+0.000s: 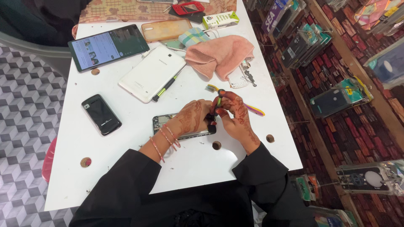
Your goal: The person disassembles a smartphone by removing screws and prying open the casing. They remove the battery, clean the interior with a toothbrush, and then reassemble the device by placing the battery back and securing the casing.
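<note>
1. Head view looks down on a white table (126,168); both hands meet near its middle over an opened phone (168,122) lying back-up with its insides showing.
2. Left hand (191,117) rests on the phone, fingers curled and pressing it flat to the table; it grips nothing else that I can see.
3. Right hand (235,115) pinches a small screwdriver (219,102) with a green-and-black handle, fingers closed tight round it, tip pointed down at the phone's right end, at 3 o'clock of the phone.
4. A toothbrush (252,109) lies just beyond the hands, toward 1 o'clock.
5. Judging by this, the step in hand is working a screw at that end of the phone.
6. The next move likely calls for a steady, upright tip and firm hold-down, since tiny screws slip easily.
7. A black phone (101,114) lies at 9 o'clock, a white tablet (149,73) at 11, a pink cloth (221,54) at 12.
</note>
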